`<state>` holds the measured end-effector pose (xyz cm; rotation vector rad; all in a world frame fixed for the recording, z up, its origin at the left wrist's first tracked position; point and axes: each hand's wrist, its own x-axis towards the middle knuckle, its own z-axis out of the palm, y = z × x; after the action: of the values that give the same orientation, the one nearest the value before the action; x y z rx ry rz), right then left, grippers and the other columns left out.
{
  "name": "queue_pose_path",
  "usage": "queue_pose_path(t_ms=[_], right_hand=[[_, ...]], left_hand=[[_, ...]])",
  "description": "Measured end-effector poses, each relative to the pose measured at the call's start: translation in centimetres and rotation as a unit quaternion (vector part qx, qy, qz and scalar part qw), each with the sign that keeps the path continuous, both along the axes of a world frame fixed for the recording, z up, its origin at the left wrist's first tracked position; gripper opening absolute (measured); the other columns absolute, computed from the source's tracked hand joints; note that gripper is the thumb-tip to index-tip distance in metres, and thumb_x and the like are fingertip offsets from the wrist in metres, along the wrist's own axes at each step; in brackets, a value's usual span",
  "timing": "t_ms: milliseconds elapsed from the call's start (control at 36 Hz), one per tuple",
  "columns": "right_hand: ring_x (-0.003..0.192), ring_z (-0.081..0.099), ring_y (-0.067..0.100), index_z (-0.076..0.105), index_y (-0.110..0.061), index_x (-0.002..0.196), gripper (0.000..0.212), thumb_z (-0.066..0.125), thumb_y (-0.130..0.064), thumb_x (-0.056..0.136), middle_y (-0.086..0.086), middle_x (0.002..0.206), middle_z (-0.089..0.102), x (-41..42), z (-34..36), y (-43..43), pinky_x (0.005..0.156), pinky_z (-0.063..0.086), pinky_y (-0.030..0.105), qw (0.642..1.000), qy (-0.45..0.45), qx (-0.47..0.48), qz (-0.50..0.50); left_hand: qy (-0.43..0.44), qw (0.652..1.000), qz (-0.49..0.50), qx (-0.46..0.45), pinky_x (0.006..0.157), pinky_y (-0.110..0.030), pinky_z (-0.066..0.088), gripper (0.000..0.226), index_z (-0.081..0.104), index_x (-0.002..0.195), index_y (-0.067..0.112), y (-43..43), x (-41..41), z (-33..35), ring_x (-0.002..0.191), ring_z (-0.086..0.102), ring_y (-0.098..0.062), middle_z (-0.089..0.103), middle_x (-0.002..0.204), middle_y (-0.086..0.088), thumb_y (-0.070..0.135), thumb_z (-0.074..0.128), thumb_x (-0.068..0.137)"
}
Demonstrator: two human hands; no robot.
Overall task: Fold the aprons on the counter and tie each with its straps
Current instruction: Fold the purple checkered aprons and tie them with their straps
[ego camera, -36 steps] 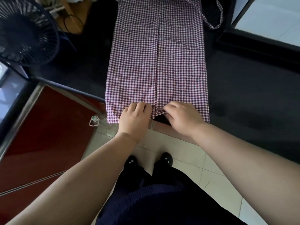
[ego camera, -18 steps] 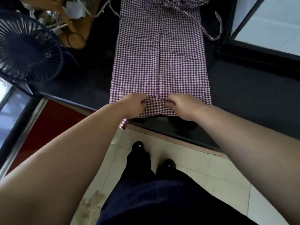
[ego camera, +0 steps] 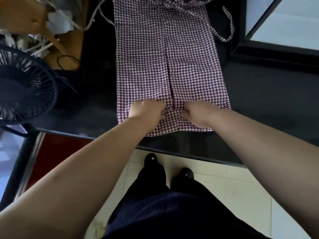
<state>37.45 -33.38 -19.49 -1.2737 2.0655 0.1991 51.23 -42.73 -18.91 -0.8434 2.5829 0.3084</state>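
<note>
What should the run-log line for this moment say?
left hand: grips maroon-and-white checked cloth apron near hem | right hand: grips same hem | apron: on black counter | straps: untied

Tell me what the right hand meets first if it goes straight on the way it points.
Just the apron: the right hand grips its folded near hem, knuckles facing away, and ahead lies flat checked cloth until the bunched top with the straps at the far end. Depth there is unclear.

Black fan (ego camera: 22, 87) beside cardboard (ego camera: 20, 16)
</note>
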Motion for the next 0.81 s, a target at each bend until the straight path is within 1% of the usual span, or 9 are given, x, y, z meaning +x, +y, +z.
queue_pose_path(t_ms=[111, 194, 333, 417, 472, 528, 583, 694, 806], right_hand=[[0.113, 0.053, 0.028, 0.053, -0.009, 0.125, 0.039, 0.039, -0.036, 0.100, 0.012, 0.128, 0.056, -0.1, 0.2, 0.5, 0.088, 0.036, 0.030, 1.000, -0.009, -0.003, 0.007], [0.117, 0.051, 0.027, 0.050, -0.009, 0.130, 0.041, 0.039, -0.035, 0.101, 0.011, 0.132, 0.054, -0.6, 0.6, 0.7, 0.093, 0.036, 0.030, 0.999, -0.029, 0.013, 0.006], [0.117, 0.051, 0.026, 0.049, -0.008, 0.132, 0.040, 0.039, -0.032, 0.101, 0.010, 0.132, 0.053, -0.7, 0.8, 0.7, 0.090, 0.035, 0.029, 0.998, -0.042, 0.035, 0.020], [0.116, 0.052, 0.027, 0.049, -0.009, 0.131, 0.041, 0.039, -0.034, 0.101, 0.011, 0.131, 0.054, -0.4, 0.6, 0.7, 0.089, 0.035, 0.029, 0.999, -0.036, 0.026, 0.018], [0.114, 0.052, 0.027, 0.049, -0.008, 0.131, 0.041, 0.040, -0.035, 0.100, 0.011, 0.130, 0.055, -0.4, 0.5, 0.6, 0.085, 0.034, 0.028, 0.999, -0.029, 0.021, 0.020], [0.114, 0.052, 0.026, 0.047, -0.009, 0.133, 0.042, 0.040, -0.035, 0.101, 0.010, 0.129, 0.055, -0.3, 0.5, 0.5, 0.082, 0.033, 0.027, 0.999, -0.024, 0.029, 0.022], [0.111, 0.054, 0.026, 0.046, -0.010, 0.134, 0.042, 0.040, -0.036, 0.101, 0.010, 0.127, 0.055, -0.1, 0.5, 0.3, 0.080, 0.034, 0.027, 0.999, -0.016, 0.046, 0.019], [0.086, 0.052, 0.021, 0.054, -0.012, 0.118, 0.034, 0.046, -0.037, 0.098, 0.008, 0.110, 0.059, -0.4, 0.5, 0.6, 0.073, 0.036, 0.028, 0.999, -0.028, 0.019, 0.001], [0.106, 0.054, 0.024, 0.051, -0.014, 0.129, 0.041, 0.058, -0.024, 0.090, 0.006, 0.126, 0.054, -1.6, 1.6, 1.8, 0.083, 0.043, 0.029, 0.996, -0.068, 0.037, -0.035]], left_hand=[[0.017, 0.996, 0.048, 0.069, 0.069, -0.031, 0.036, 0.017, 0.046, 0.095, 0.025, -0.7, 0.1, -0.1, 0.086, 0.047, -0.015, 0.050, 0.090, 0.008, 0.041, 0.047, 0.099], [-0.005, 0.990, 0.043, 0.137, 0.074, -0.032, 0.041, 0.026, 0.052, 0.103, 0.020, -1.5, 0.0, 0.3, 0.089, 0.050, -0.017, 0.054, 0.095, 0.002, 0.045, 0.050, 0.096], [-0.057, 0.986, 0.016, 0.155, 0.077, -0.031, 0.038, 0.023, 0.049, 0.095, 0.019, -1.4, -0.1, 0.1, 0.089, 0.047, -0.016, 0.054, 0.099, 0.001, 0.041, 0.047, 0.098], [-0.095, 0.991, 0.013, 0.093, 0.075, -0.034, 0.040, 0.024, 0.049, 0.106, 0.020, -0.5, -0.7, 0.2, 0.096, 0.052, -0.020, 0.056, 0.106, 0.000, 0.042, 0.040, 0.101], [-0.111, 0.994, -0.013, -0.004, 0.078, -0.036, 0.041, 0.033, 0.049, 0.119, 0.017, 0.4, -1.0, 0.6, 0.102, 0.054, -0.022, 0.059, 0.114, -0.004, 0.043, 0.042, 0.100], [-0.082, 0.990, -0.042, -0.104, 0.093, -0.039, 0.039, 0.039, 0.047, 0.127, 0.014, 1.5, -1.2, 0.8, 0.117, 0.047, -0.026, 0.051, 0.127, -0.008, 0.038, 0.049, 0.097], [-0.013, 0.988, -0.066, -0.137, 0.099, -0.038, 0.036, 0.037, 0.048, 0.129, 0.015, 2.8, -1.0, 1.0, 0.123, 0.041, -0.026, 0.045, 0.131, -0.007, 0.023, 0.055, 0.094], [0.020, 0.999, -0.018, -0.022, 0.091, -0.036, 0.043, 0.034, 0.051, 0.128, 0.016, 6.0, -0.4, 0.4, 0.118, 0.047, -0.026, 0.049, 0.126, -0.004, 0.011, 0.044, 0.095], [0.061, 0.992, 0.109, 0.014, 0.075, -0.036, 0.045, 0.025, 0.050, 0.122, 0.014, 8.1, 0.0, -0.7, 0.113, 0.048, -0.026, 0.046, 0.125, -0.006, 0.022, 0.040, 0.100]])
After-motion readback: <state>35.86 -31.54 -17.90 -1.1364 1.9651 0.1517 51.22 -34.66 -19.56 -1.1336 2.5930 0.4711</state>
